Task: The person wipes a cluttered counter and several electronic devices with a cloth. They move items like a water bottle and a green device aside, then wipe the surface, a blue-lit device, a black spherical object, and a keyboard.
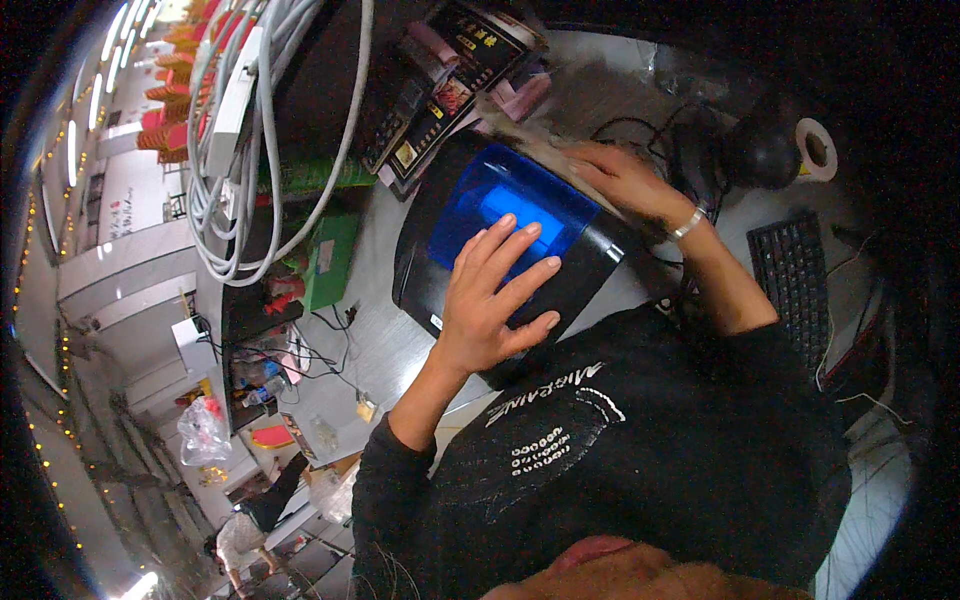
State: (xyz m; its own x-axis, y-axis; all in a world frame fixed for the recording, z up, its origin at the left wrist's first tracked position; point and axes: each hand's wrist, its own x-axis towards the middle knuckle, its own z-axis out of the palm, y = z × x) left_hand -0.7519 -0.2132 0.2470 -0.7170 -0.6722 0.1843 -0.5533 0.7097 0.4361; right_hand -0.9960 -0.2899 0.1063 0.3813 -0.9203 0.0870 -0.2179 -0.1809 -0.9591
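Observation:
A black printer-like machine with a translucent blue window sits on a grey metal table, tilted in the view. My left hand lies palm down on its lid, fingers spread over the lower part of the blue window, holding nothing. Along the machine's far right side, my right hand presses on a blurred grey-brown cloth, with its fingers bent over it. The cloth runs along the machine's edge; its far end is blurred. A light band circles my right wrist.
Printed menu sheets lie beyond the machine. A black keyboard, a paper roll and dark cables are at right. Coiled grey cable hangs at left, near a green box. A person bends over at lower left.

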